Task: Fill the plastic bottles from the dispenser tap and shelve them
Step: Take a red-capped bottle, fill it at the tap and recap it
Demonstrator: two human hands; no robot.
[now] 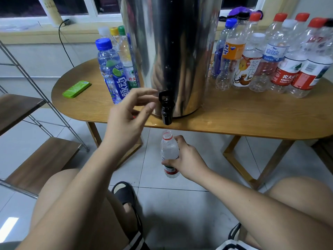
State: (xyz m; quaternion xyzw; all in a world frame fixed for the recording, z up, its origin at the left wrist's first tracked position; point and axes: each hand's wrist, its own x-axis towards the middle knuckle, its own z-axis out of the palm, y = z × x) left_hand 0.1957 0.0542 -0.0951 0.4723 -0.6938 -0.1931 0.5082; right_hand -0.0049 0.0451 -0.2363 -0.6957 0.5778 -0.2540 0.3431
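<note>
A tall steel dispenser [171,51] stands on the wooden table [234,116], its black tap [166,107] jutting over the front edge. My right hand [185,159] grips an uncapped clear bottle [169,150] with a red neck ring, held upright below the tap's spout and apart from it. My left hand [129,116] hovers just left of the tap lever, fingers loosely curled and close to the lever; a small red thing shows under the palm. No water stream is visible.
Capped bottles stand left of the dispenser [111,69], and several empty ones crowd the table's right side [270,56]. A green case [76,88] lies on the table's left end. A metal-framed wooden shelf [36,165] stands at left. My knees and a black slipper [124,193] sit below.
</note>
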